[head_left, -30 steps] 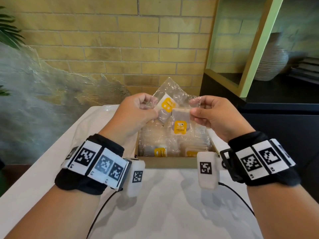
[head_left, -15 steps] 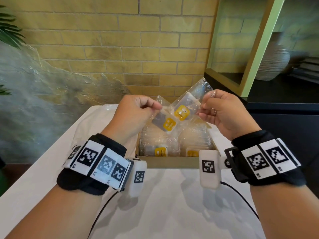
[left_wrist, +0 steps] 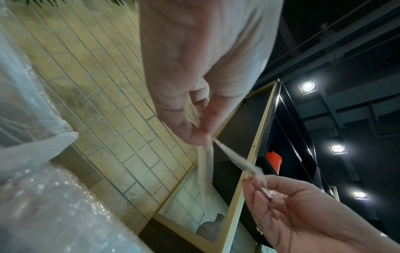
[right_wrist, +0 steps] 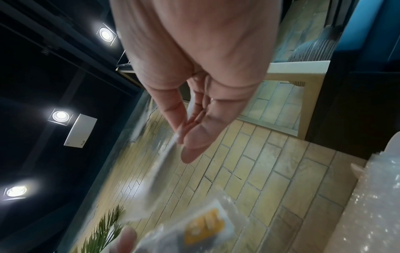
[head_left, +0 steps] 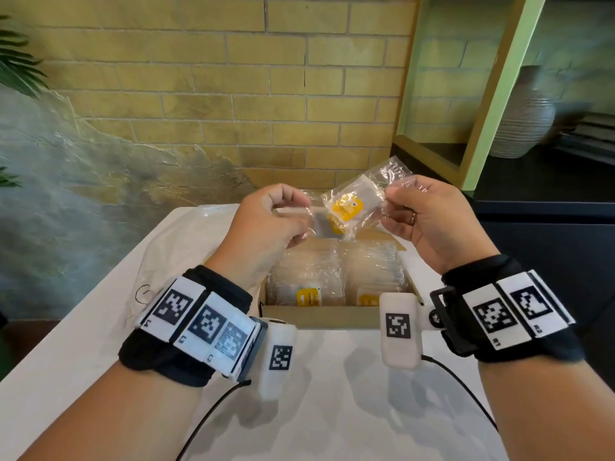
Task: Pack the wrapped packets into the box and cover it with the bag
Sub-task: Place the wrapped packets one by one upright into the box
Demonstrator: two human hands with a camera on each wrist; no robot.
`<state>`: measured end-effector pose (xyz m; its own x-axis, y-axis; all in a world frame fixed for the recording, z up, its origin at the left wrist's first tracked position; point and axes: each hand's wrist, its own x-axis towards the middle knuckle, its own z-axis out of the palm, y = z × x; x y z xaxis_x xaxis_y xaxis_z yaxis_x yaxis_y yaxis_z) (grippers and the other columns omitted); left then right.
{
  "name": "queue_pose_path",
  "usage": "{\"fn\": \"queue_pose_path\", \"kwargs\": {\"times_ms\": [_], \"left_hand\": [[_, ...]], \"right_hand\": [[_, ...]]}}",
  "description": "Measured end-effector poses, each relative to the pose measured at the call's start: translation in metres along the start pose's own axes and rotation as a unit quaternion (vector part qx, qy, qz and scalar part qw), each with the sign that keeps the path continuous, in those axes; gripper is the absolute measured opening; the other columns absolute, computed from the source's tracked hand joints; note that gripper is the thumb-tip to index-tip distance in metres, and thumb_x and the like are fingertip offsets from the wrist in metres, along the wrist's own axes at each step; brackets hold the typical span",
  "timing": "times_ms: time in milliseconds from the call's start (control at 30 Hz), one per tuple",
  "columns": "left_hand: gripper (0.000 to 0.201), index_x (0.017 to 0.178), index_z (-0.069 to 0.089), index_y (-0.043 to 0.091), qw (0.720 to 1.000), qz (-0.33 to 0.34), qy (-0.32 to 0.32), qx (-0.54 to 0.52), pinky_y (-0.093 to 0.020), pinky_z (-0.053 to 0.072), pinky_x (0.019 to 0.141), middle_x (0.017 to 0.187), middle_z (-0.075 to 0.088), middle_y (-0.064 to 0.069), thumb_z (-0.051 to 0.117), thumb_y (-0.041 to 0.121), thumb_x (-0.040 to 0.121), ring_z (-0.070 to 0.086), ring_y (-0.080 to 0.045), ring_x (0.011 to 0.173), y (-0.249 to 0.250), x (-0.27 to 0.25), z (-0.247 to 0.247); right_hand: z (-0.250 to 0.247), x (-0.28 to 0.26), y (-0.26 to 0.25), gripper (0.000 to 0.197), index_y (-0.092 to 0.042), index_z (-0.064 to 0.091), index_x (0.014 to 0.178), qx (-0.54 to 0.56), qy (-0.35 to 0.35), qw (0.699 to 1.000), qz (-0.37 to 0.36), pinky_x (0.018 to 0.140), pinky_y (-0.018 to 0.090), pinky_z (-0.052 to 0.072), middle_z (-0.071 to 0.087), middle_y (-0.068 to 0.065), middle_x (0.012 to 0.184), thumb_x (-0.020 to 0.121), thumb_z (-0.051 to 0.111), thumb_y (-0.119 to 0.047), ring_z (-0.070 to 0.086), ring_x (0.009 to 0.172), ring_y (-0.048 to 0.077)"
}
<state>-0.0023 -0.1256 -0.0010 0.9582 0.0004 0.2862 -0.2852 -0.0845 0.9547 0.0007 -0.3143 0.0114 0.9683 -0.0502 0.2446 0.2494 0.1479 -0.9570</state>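
Packets pinched by left hand and right hand, 1 edge each, hang directly above box, both hands equally near.

Even, soft daylight fills the head view; the white tabletop carries faint grey shadows of the wrists near its near edge. Straight lines bow toward the frame edges. Both wrist views are darker, motion-blurred and strongly warped, with square recessed ceiling spotlights flaring into haloes. Glare speckles the clear crinkled plastic wrap
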Motion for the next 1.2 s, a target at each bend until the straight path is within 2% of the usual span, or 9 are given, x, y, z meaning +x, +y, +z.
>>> {"fn": "queue_pose_path", "kwargs": {"times_ms": [133,433,533,667,800,933,1033,1133,1200], "left_hand": [[0.029,0.076,0.065,0.013,0.999,-0.042,-0.011,-0.027,-0.017,0.050,0.056,0.071,0.061,-0.003,0.052,-0.012,0.084,0.054,-0.012,0.060,0.000,-0.001,0.004],[0.030,0.079,0.070,0.013,0.985,-0.063,-0.073,-0.142,-0.022,0.051,0.055,0.071,0.065,-0.001,0.052,0.035,0.089,0.059,-0.009,0.059,0.009,-0.004,0.003],[0.022,0.070,0.067,0.009,0.998,-0.005,-0.035,-0.045,-0.016,0.051,0.055,0.067,0.059,-0.003,0.059,0.016,0.089,0.056,-0.010,0.061,0.008,-0.006,0.004],[0.020,0.069,0.065,0.008,0.999,0.037,0.005,-0.003,-0.018,0.052,0.058,0.068,0.057,-0.008,0.060,0.009,0.089,0.056,-0.015,0.064,0.004,-0.002,0.001],[0.018,0.068,0.070,0.016,0.996,0.078,0.018,0.043,-0.029,0.047,0.060,0.056,0.059,0.002,0.065,0.011,0.084,0.053,-0.014,0.059,0.002,0.000,-0.002],[0.020,0.067,0.070,0.022,0.994,0.091,0.006,0.059,-0.025,0.047,0.065,0.058,0.063,0.013,0.066,0.012,0.084,0.056,-0.005,0.063,0.002,0.000,-0.002],[0.014,0.072,0.072,0.020,0.992,0.102,-0.018,0.067,-0.026,0.050,0.069,0.061,0.064,0.013,0.067,0.014,0.084,0.057,-0.004,0.064,0.002,-0.003,0.001],[0.007,0.081,0.073,0.020,0.993,0.104,-0.028,0.055,-0.028,0.053,0.073,0.069,0.067,0.010,0.067,0.015,0.083,0.060,-0.007,0.070,0.002,-0.005,0.004],[0.011,0.088,0.072,0.022,0.995,0.094,-0.015,0.014,-0.023,0.052,0.068,0.074,0.067,0.010,0.065,0.014,0.085,0.060,-0.007,0.071,0.003,-0.004,0.004]], "right_hand": [[0.002,-0.002,0.000,0.017,-0.014,0.055,0.077,-0.006,-0.022,1.000,-0.012,0.056,0.017,0.051,0.064,-0.003,0.059,0.089,0.053,-0.001,0.062,0.057,0.006],[0.014,-0.004,0.004,0.019,-0.015,0.051,0.074,0.021,0.007,1.000,-0.001,0.055,0.018,0.050,0.062,0.001,0.066,0.090,0.053,-0.004,0.058,0.058,0.008],[0.014,-0.004,0.005,0.018,-0.015,0.050,0.075,-0.030,-0.004,1.000,-0.005,0.058,0.019,0.052,0.064,0.002,0.071,0.091,0.054,-0.007,0.061,0.061,0.008],[0.011,-0.001,0.008,0.023,-0.023,0.048,0.088,-0.200,0.039,0.976,-0.073,0.084,0.035,0.051,0.060,0.002,0.092,0.080,0.067,-0.012,0.062,0.089,0.021],[0.007,-0.004,0.001,0.035,-0.031,0.052,0.104,-0.335,-0.001,0.934,-0.124,0.081,0.016,0.040,0.053,-0.011,0.110,0.078,0.071,-0.018,0.049,0.103,0.006],[0.014,-0.010,0.000,0.015,-0.033,0.064,0.084,-0.378,-0.082,0.917,-0.097,0.093,0.025,0.034,0.055,-0.011,0.116,0.075,0.074,-0.027,0.048,0.113,0.005],[0.022,-0.010,0.006,0.009,-0.028,0.065,0.076,-0.396,-0.118,0.906,-0.095,0.091,0.021,0.034,0.053,-0.016,0.106,0.074,0.074,-0.028,0.046,0.106,0.000],[0.025,-0.008,0.010,0.008,-0.017,0.067,0.077,-0.390,-0.111,0.908,-0.108,0.075,-0.003,0.028,0.047,-0.021,0.091,0.076,0.073,-0.021,0.043,0.088,-0.011],[0.024,-0.006,0.012,0.010,-0.017,0.063,0.071,-0.366,-0.086,0.920,-0.113,0.075,-0.001,0.029,0.048,-0.019,0.087,0.077,0.072,-0.016,0.044,0.086,-0.007]]}}
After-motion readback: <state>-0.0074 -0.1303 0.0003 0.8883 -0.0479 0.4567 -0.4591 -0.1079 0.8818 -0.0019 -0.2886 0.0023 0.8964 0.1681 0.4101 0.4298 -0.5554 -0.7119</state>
